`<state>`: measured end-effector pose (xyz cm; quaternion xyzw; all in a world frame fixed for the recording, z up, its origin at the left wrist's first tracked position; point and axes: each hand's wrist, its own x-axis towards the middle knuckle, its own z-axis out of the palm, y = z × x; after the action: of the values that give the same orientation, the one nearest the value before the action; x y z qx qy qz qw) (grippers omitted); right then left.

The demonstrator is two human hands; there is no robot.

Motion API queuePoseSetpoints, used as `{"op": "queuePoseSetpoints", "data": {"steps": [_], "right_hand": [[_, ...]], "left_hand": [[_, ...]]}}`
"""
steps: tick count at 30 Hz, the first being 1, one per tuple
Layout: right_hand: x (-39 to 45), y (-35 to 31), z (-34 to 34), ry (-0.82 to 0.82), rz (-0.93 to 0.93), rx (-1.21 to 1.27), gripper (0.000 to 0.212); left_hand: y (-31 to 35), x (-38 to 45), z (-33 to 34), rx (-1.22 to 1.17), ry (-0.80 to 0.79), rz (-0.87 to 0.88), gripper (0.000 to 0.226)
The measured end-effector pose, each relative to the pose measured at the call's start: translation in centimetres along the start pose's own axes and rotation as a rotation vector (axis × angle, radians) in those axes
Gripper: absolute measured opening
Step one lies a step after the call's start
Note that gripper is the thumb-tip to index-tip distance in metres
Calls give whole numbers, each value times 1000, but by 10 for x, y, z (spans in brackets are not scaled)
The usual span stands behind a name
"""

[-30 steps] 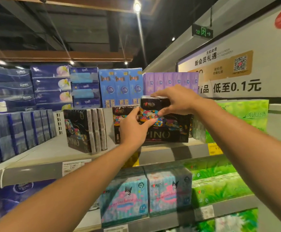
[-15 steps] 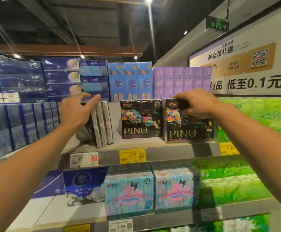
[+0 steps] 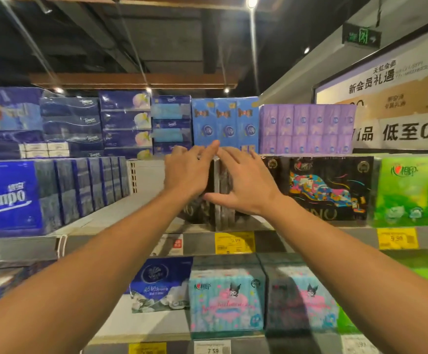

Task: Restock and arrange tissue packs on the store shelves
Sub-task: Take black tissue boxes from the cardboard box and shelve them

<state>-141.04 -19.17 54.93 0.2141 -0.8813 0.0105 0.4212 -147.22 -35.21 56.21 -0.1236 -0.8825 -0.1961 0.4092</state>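
A black PINO tissue pack (image 3: 219,200) stands side-on at the middle of the upper shelf (image 3: 121,213). My left hand (image 3: 186,172) lies on its left face and top, fingers fairly straight. My right hand (image 3: 243,182) is flat against its right side, fingers spread. Both hands hide most of this pack. To its right, another black PINO pack (image 3: 330,187) faces forward, beside a green tissue pack (image 3: 411,190).
Blue Tempo packs (image 3: 29,195) fill the shelf's left end, with a bare gap of shelf before the black pack. Blue and purple packs (image 3: 304,123) stand behind on top. Kuromi-print packs (image 3: 225,300) sit on the lower shelf. Yellow price tags (image 3: 234,242) line the shelf edge.
My right hand has left the forward-facing PINO pack and moved left to the side-on pack. My left hand stayed on that pack. The view has shifted left.
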Motion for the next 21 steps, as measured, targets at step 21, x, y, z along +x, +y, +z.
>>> {"op": "queuePoseSetpoints", "data": {"steps": [21], "right_hand": [[-30, 71, -40, -94, 186, -356, 85]], "left_hand": [[32, -28, 24, -1251, -506, -443, 50]]}}
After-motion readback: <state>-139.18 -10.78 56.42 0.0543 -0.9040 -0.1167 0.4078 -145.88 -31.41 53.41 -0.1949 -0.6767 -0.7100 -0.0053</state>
